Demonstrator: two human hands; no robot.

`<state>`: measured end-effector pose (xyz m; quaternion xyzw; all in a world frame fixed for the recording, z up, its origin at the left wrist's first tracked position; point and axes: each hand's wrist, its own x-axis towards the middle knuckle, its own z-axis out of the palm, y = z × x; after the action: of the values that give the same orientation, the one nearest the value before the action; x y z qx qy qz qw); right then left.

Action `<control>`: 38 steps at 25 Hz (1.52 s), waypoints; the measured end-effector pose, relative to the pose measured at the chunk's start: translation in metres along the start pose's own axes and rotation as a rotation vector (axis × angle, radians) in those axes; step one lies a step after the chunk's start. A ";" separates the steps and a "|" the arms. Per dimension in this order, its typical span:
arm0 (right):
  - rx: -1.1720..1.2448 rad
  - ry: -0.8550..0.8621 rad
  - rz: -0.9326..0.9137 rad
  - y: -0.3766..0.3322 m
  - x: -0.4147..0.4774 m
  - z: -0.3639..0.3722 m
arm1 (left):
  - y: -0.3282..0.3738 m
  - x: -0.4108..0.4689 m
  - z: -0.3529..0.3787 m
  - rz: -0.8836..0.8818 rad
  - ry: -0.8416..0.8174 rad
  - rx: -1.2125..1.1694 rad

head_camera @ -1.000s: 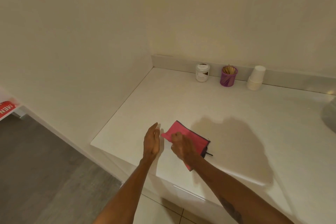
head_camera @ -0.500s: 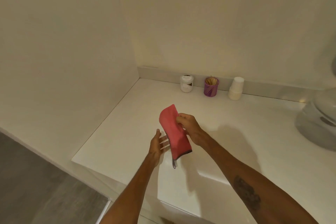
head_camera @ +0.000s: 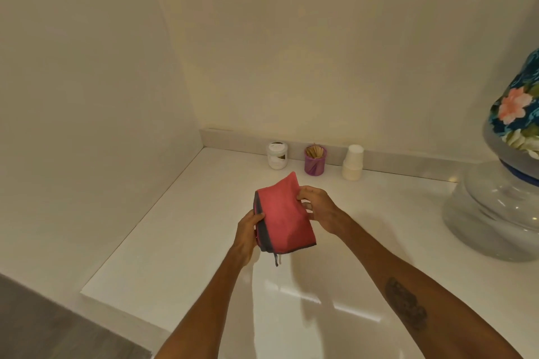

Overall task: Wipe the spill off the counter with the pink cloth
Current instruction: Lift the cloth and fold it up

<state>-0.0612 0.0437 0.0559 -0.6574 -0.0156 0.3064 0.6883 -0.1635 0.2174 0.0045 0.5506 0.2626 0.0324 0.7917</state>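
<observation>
The pink cloth (head_camera: 281,217), folded and edged in dark grey, is held in the air above the white counter (head_camera: 186,242). My left hand (head_camera: 248,232) grips its left, grey-edged side. My right hand (head_camera: 319,210) pinches its upper right edge. A short grey loop hangs from the cloth's lower edge. I cannot make out any spill on the glossy counter surface.
Along the back wall stand a white jar (head_camera: 277,155), a purple cup of wooden sticks (head_camera: 315,160) and a stack of white paper cups (head_camera: 353,162). A large clear water jug (head_camera: 495,213) with a floral cover (head_camera: 519,108) stands at the right. The counter's left edge drops to the floor.
My right hand lifted the cloth off the counter. My left hand then closed on its left side, and both hands now hold it up, turned broadside.
</observation>
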 end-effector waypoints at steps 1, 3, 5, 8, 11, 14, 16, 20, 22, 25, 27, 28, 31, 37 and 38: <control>-0.011 -0.023 0.014 -0.003 0.002 -0.010 | 0.003 0.004 0.005 0.019 0.006 0.015; -0.041 -0.081 0.033 -0.005 0.004 -0.027 | 0.010 0.010 0.012 0.035 0.018 0.063; -0.060 -0.134 0.046 -0.006 0.006 -0.040 | 0.014 0.015 0.020 0.046 0.018 0.119; -0.034 -0.181 0.058 -0.009 0.010 -0.055 | 0.018 0.018 0.030 0.107 0.027 0.200; -0.109 -0.177 0.043 -0.014 0.013 -0.062 | 0.018 0.019 0.036 0.165 0.020 0.253; -0.204 -0.179 0.042 -0.016 0.016 -0.066 | 0.018 0.022 0.035 0.160 -0.013 0.296; -0.220 -0.161 0.038 -0.016 0.021 -0.067 | 0.021 0.030 0.033 0.171 -0.044 0.349; -0.234 -0.125 0.042 -0.018 0.029 -0.065 | 0.035 0.045 0.030 0.157 -0.139 0.448; -0.242 -0.106 0.040 -0.022 0.034 -0.062 | 0.042 0.053 0.030 0.142 -0.169 0.476; -0.240 -0.072 0.037 -0.025 0.040 -0.062 | 0.046 0.067 0.033 0.148 -0.204 0.513; -0.205 -0.035 0.029 -0.023 0.042 -0.068 | 0.047 0.075 0.041 0.160 -0.216 0.559; -0.193 -0.012 0.027 -0.022 0.042 -0.073 | 0.045 0.078 0.047 0.162 -0.225 0.575; -0.177 0.046 0.027 -0.018 0.036 -0.090 | 0.039 0.082 0.068 0.152 -0.260 0.589; -0.162 0.156 0.032 -0.011 0.013 -0.154 | 0.012 0.074 0.135 0.095 -0.320 0.591; -0.172 0.175 0.033 -0.008 0.010 -0.166 | 0.007 0.073 0.148 0.092 -0.323 0.604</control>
<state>0.0203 -0.0998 0.0373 -0.7384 0.0292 0.2566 0.6229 -0.0327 0.1187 0.0205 0.7696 0.1065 -0.0987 0.6219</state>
